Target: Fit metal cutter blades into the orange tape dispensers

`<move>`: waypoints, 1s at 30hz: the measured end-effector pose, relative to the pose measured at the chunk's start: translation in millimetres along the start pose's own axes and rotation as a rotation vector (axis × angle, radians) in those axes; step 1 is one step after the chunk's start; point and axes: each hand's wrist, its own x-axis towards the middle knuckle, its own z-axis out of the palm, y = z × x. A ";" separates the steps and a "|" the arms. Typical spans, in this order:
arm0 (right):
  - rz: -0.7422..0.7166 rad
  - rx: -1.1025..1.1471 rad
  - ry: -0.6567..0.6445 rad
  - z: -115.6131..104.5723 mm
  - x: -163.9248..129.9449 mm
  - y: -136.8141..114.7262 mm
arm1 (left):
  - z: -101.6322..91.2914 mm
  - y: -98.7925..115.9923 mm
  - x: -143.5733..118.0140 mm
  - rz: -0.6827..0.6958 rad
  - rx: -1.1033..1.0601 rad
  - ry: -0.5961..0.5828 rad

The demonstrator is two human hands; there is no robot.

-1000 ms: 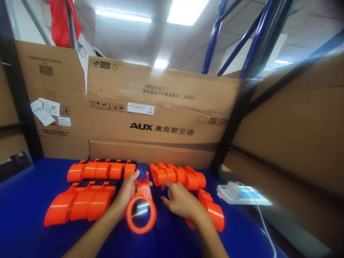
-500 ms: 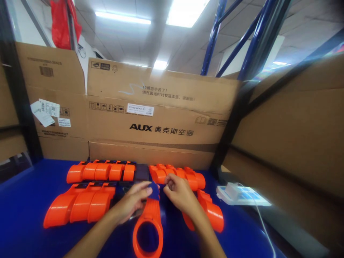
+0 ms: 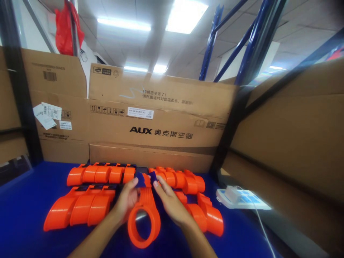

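Note:
In front of me is an orange plastic piece (image 3: 146, 200) with a large open ring at its lower end and a ribbed neck above. Its top shows dark blue material on both sides, with orange between. My left hand (image 3: 128, 200) closes on the dark blue piece (image 3: 141, 180) at the left of the top, thumb uppermost. My right hand (image 3: 169, 200) pinches another dark blue piece (image 3: 153, 176) at the right. Whether the two blue pieces are joined is unclear. Fingers partly hide the far side of the neck.
Similar orange pieces stand in rows at left (image 3: 80, 206) and right (image 3: 197, 182) on the blue tabletop (image 3: 24, 200). A white power strip (image 3: 243, 199) with a plugged-in adapter and cable lies at the right. Cardboard panels (image 3: 161, 118) stand behind, between dark posts.
My right hand has moved left onto the top of the orange piece, where it was apart before. The blue material there now shows orange between two parts. The ring has risen and turned slightly.

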 end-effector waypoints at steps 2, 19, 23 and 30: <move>0.053 0.072 -0.030 3.5 1.0 2.8 | 1.1 -0.5 -0.4 0.009 -0.005 0.018; -0.051 0.088 -0.079 -15.1 12.3 1.2 | 1.1 -3.5 4.4 0.259 0.232 0.235; -0.050 0.064 -0.068 -12.7 12.7 5.6 | 1.2 -4.5 3.0 0.258 0.239 0.237; 0.010 0.109 -0.110 -9.9 7.1 5.3 | -2.5 -4.0 4.8 0.290 0.217 0.202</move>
